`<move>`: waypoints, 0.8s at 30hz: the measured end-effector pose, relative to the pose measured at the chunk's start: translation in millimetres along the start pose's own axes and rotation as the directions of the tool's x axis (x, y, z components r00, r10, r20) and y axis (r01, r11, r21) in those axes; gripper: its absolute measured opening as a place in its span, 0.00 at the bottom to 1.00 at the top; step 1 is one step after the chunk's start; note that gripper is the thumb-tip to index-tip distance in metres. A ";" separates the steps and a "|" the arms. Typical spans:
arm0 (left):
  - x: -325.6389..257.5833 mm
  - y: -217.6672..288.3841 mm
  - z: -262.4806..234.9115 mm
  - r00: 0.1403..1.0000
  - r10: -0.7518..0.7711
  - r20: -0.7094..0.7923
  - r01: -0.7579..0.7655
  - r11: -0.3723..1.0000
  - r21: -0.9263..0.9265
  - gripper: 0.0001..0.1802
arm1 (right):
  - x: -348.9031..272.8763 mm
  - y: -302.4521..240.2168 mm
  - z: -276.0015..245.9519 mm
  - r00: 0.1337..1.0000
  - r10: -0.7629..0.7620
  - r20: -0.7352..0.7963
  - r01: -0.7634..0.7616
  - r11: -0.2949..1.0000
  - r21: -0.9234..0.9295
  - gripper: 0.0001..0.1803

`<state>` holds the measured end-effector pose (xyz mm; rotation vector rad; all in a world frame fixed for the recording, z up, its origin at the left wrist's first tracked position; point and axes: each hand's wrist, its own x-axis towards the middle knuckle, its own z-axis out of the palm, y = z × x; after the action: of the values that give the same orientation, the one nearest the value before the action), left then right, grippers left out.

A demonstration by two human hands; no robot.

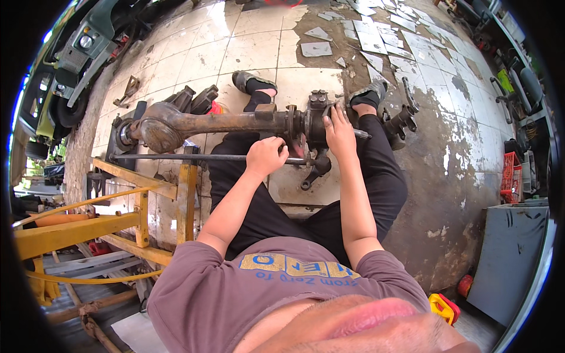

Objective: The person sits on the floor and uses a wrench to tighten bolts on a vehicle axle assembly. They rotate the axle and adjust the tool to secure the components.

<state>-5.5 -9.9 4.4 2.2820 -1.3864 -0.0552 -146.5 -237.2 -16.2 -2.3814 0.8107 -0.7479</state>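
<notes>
The axle lies at twelve o'clock from our left hand, long axis nine-to-three. Our right hand, nearer, rests flat-fingered against its three-o'clock end; the left is curled, its hold unclear.

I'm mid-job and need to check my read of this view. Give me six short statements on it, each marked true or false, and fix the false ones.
1. The right hand lies on the dark end of the axle. True.
2. A yellow frame stands on the person's left. True.
3. The left hand rests on the yellow frame. False: it is at the long metal rod; whether it closes around it is unclear.
4. The red crate is on the left side. False: it is on the right.
5. The floor tiles are all whole. False: broken pieces lie at the far side.
6. A grey cabinet stands at the lower right. True.
</notes>
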 end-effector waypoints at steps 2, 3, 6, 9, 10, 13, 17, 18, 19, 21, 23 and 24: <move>-7.2 -2.2 -1.2 1.000 -0.027 0.003 0.027 1.000 -0.001 0.09 | -13.5 -9.5 -5.4 0.994 0.058 0.090 -0.056 0.998 -0.028 0.33; -8.1 -1.1 0.0 1.000 -0.017 -0.003 0.017 1.000 -0.003 0.09 | -20.5 -10.5 -7.7 0.991 0.069 0.112 -0.064 0.997 -0.053 0.33; -3.6 -2.9 0.3 0.998 0.023 -0.060 -0.024 1.000 -0.015 0.11 | -12.0 -9.2 -2.3 0.997 0.046 0.061 -0.045 0.999 -0.021 0.32; -1.2 0.3 6.1 0.999 0.025 -0.048 -0.026 0.999 -0.031 0.11 | -1.5 6.7 -3.6 0.999 0.032 0.024 -0.033 0.999 0.028 0.33; -3.3 -5.9 1.3 0.999 0.008 -0.050 -0.009 1.000 -0.021 0.11 | -4.0 -2.2 -4.6 0.995 0.055 0.082 -0.056 0.998 0.009 0.33; -7.6 -1.7 0.7 0.997 0.019 -0.079 -0.020 1.000 -0.014 0.12 | -21.0 -14.0 -9.7 0.981 0.111 0.162 -0.103 0.993 -0.060 0.34; 2.3 2.2 -1.7 1.000 0.019 -0.016 -0.019 1.000 0.005 0.10 | 3.2 5.8 -4.1 0.998 0.051 0.026 -0.051 0.999 0.013 0.34; -3.3 2.2 1.7 1.000 0.010 -0.014 -0.010 1.000 -0.006 0.10 | -3.2 4.8 -4.3 0.995 0.069 0.068 -0.068 0.998 -0.011 0.34; -6.0 -3.2 0.4 1.000 0.004 -0.017 -0.004 1.000 -0.002 0.10 | -8.0 -4.4 -4.3 0.991 0.081 0.103 -0.079 0.997 -0.023 0.34; -8.2 -4.8 1.4 0.999 0.018 -0.040 -0.018 1.000 0.004 0.10 | -19.7 -13.9 -11.6 0.978 0.108 0.178 -0.099 0.993 -0.058 0.34; -4.4 -8.5 -2.4 0.998 0.031 -0.049 -0.030 0.999 0.020 0.10 | -12.2 -16.2 -3.8 0.995 0.053 0.088 -0.043 0.994 -0.105 0.34; -4.1 -2.2 0.2 0.998 0.038 -0.049 -0.038 0.999 0.011 0.10 | -11.7 -10.2 -4.3 0.998 0.031 0.049 -0.024 0.989 -0.146 0.34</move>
<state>-5.7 -5.6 2.5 2.2492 -1.4073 0.0193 -153.2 -223.6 -10.7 -2.5019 0.9031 -0.6336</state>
